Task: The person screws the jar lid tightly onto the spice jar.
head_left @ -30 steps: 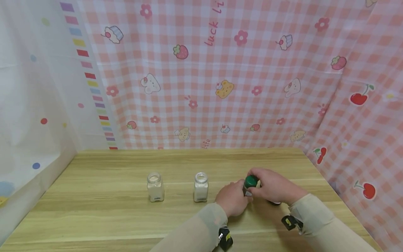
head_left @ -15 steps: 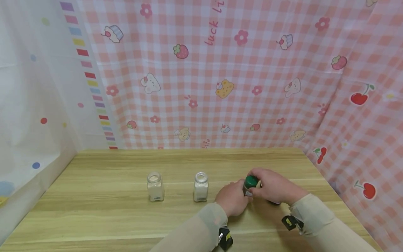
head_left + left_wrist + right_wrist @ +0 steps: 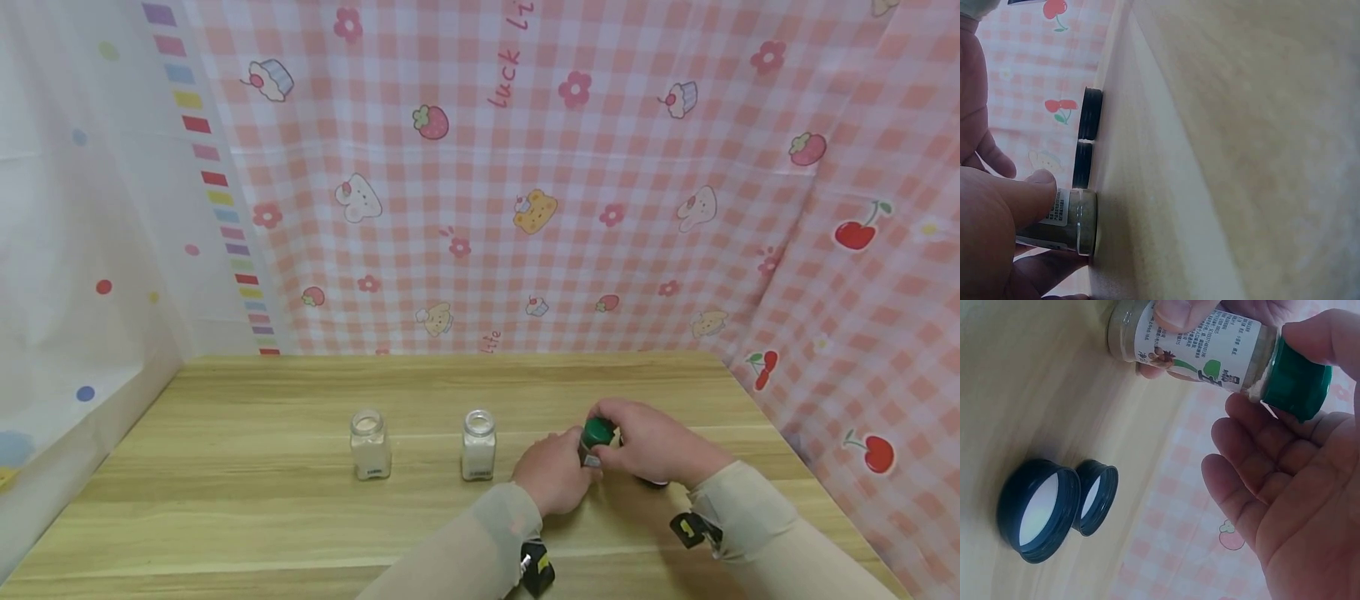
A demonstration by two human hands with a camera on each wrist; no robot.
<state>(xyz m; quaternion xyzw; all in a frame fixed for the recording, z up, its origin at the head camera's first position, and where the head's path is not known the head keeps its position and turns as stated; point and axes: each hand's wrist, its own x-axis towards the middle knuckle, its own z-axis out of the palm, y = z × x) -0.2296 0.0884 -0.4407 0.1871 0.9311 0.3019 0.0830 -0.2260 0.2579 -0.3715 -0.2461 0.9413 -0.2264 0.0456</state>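
Observation:
My left hand [image 3: 553, 475] grips the body of a spice jar [image 3: 1200, 347] that stands on the table, its thumb lying on the printed label. The jar holds a tan powder. On its top sits a green cap [image 3: 1297, 381], which my right hand [image 3: 660, 442] pinches with the thumb on one side. The other right fingers spread below the cap in the right wrist view. Two black lids [image 3: 1038, 509] lie beside the jar with their white insides up. From the head view, my right hand mostly hides them.
Two clear glass jars without lids, a left one [image 3: 371, 454] and a middle one [image 3: 478, 454], stand upright on the wooden table [image 3: 262, 517] with pale contents. A pink checked cloth [image 3: 480, 167] hangs behind and along the right side. White cloth hangs at the left.

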